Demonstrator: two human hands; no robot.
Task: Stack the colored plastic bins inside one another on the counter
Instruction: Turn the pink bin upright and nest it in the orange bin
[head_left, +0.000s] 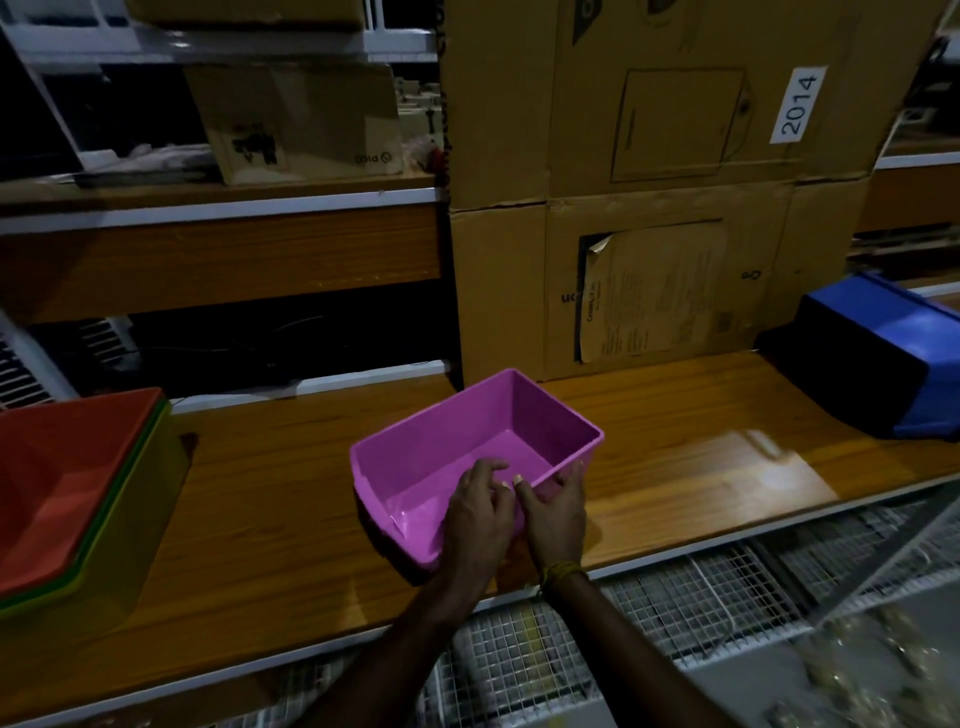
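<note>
Both hands were on the pink bin (467, 452), which sat upright at the middle of the wooden bench (675, 467). The left hand (480, 514) reached over the near wall, fingers curled down into the bin, seemingly gripping that rim. The right hand (558, 512) clasped the same near wall just beside it, thumb inside, fingers outside. Over at nine o'clock, the red bin (67, 467) sat nested inside a yellow-green bin (140, 509), well apart from the pink one. At two o'clock lay a blue bin (893, 353), tipped on its side. Stacked cardboard boxes (649, 208) stood at twelve o'clock behind the pink bin.
</note>
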